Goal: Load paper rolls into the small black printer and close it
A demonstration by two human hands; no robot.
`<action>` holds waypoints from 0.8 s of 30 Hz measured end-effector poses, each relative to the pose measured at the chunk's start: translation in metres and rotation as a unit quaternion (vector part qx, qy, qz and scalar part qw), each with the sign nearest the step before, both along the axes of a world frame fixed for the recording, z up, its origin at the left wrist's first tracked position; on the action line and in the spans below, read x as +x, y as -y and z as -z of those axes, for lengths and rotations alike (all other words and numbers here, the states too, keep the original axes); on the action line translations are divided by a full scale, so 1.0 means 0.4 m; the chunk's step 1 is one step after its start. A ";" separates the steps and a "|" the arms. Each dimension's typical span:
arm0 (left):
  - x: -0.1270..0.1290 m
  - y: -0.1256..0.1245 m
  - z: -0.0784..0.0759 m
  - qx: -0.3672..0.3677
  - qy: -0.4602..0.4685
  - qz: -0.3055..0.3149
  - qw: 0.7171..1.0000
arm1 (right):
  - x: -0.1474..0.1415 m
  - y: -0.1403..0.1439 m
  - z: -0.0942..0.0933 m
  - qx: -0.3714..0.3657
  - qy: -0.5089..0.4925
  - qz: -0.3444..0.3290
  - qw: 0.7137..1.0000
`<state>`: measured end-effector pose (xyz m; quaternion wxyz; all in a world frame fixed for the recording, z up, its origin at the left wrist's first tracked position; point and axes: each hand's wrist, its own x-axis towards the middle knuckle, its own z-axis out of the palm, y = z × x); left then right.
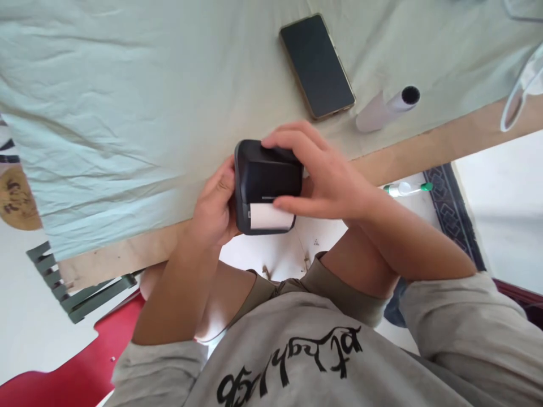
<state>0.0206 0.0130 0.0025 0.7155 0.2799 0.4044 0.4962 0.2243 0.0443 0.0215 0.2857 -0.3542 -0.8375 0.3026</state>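
Observation:
A small black portable printer with a strip of white paper at its lower end is held up at the table's near edge. My left hand is closed around its left side, the thumb along the casing. From the right, my right hand grips it too, with fingertips on its upper edge and the thumb over the paper's top edge. Part of its right side is hidden by that hand. On the cloth to the right lies a partly unrolled white paper roll with a dark end.
A black-screened phone lies on the pale green tablecloth beyond the hands. White looped straps hang at the right table edge. A green-capped bottle is below on the right, and a red chair at lower left.

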 end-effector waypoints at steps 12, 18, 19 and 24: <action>-0.011 0.000 0.008 -0.028 0.038 0.039 0.998 | -0.031 0.057 -0.029 0.226 -0.001 0.270 0.936; -0.010 0.003 0.004 -0.017 0.041 0.064 0.997 | -0.054 0.047 -0.032 0.197 0.075 0.227 0.951; -0.009 0.003 0.003 -0.017 0.044 0.065 0.997 | -0.057 0.046 -0.037 0.183 0.116 0.208 0.954; -0.008 0.003 0.002 -0.027 0.043 0.059 0.997 | -0.077 0.048 -0.075 0.102 0.298 0.166 0.934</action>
